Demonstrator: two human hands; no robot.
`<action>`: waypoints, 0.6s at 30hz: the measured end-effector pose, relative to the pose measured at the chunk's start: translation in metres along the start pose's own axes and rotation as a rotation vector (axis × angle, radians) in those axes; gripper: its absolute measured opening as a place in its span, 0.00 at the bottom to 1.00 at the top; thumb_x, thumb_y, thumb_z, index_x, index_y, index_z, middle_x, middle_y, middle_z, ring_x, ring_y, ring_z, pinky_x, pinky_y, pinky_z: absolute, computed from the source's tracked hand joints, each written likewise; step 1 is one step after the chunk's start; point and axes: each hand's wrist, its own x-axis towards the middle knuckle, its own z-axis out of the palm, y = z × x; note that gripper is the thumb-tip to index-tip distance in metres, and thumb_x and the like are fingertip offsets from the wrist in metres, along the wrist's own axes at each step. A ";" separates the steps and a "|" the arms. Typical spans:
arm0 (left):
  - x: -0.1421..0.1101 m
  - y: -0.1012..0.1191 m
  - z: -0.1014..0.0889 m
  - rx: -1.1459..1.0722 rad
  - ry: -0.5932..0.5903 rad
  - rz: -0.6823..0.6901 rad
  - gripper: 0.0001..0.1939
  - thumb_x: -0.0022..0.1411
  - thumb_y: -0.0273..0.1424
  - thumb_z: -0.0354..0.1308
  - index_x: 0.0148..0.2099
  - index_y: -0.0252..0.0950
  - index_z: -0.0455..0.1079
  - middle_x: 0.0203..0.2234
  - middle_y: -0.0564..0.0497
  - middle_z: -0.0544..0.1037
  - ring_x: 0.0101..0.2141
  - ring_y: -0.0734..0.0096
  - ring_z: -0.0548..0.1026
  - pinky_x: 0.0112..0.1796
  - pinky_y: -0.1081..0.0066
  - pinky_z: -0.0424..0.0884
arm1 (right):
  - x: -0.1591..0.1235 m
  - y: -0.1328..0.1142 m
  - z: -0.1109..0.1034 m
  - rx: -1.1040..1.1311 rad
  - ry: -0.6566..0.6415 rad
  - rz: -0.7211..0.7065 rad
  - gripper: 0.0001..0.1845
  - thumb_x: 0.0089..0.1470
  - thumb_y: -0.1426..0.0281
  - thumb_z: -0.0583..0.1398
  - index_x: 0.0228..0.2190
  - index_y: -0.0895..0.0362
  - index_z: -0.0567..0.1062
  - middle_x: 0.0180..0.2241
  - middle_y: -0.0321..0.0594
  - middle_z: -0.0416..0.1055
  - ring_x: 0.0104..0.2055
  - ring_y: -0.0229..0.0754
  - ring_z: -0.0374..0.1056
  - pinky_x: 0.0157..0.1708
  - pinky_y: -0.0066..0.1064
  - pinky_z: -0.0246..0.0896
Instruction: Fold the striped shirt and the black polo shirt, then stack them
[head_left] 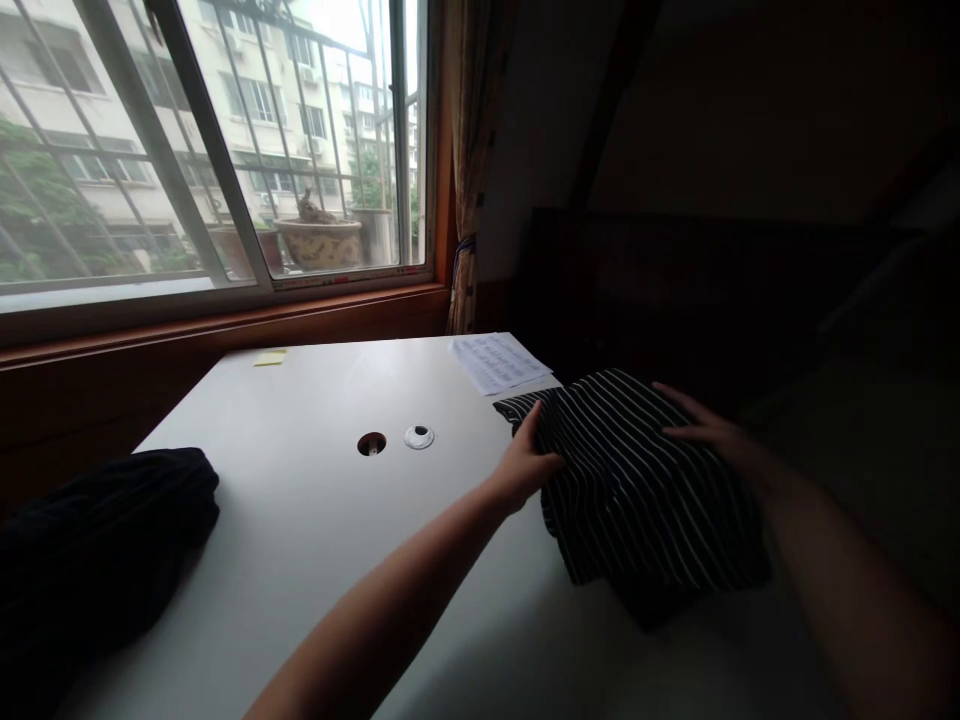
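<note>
A black garment with thin white stripes (637, 490), folded into a rough rectangle, is between my two hands over the right side of the white table (300, 560). My left hand (521, 465) grips its left edge, the thumb lying over the cloth and one finger pointing up along the border. On the far right edge, my right hand (709, 435) takes hold with thumb and forefinger showing; its other fingers are hidden. A darker flap of cloth (649, 602) sticks out below the near edge. Whether the garment rests fully on the table I cannot tell.
Dark bunched cloth (97, 540) lies at the table's left. Printed sheets (499, 362) and a yellow sticky note (271, 357) are at the back. A round hole (372, 444) sits beside a white cap (418, 437). Behind are a window and a curtain (469, 180).
</note>
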 end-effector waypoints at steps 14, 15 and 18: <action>-0.028 -0.058 -0.006 -0.066 0.171 -0.293 0.46 0.55 0.30 0.67 0.67 0.40 0.43 0.48 0.39 0.73 0.41 0.62 0.77 0.36 0.66 0.73 | -0.020 0.046 0.002 0.070 0.071 0.366 0.41 0.54 0.48 0.62 0.63 0.53 0.63 0.58 0.61 0.67 0.56 0.57 0.70 0.46 0.43 0.63; -0.031 -0.061 -0.002 -0.075 0.157 -0.304 0.47 0.54 0.30 0.67 0.67 0.41 0.42 0.47 0.40 0.74 0.40 0.62 0.77 0.35 0.66 0.73 | -0.023 0.047 0.001 0.085 0.035 0.341 0.39 0.54 0.49 0.63 0.62 0.52 0.65 0.59 0.59 0.67 0.57 0.57 0.68 0.47 0.42 0.63; -0.033 -0.067 0.012 -0.117 0.136 -0.302 0.50 0.52 0.27 0.68 0.67 0.45 0.41 0.48 0.41 0.74 0.39 0.62 0.78 0.35 0.66 0.74 | -0.025 0.055 -0.003 0.101 -0.023 0.327 0.39 0.50 0.56 0.67 0.61 0.50 0.66 0.57 0.54 0.70 0.56 0.56 0.70 0.47 0.38 0.65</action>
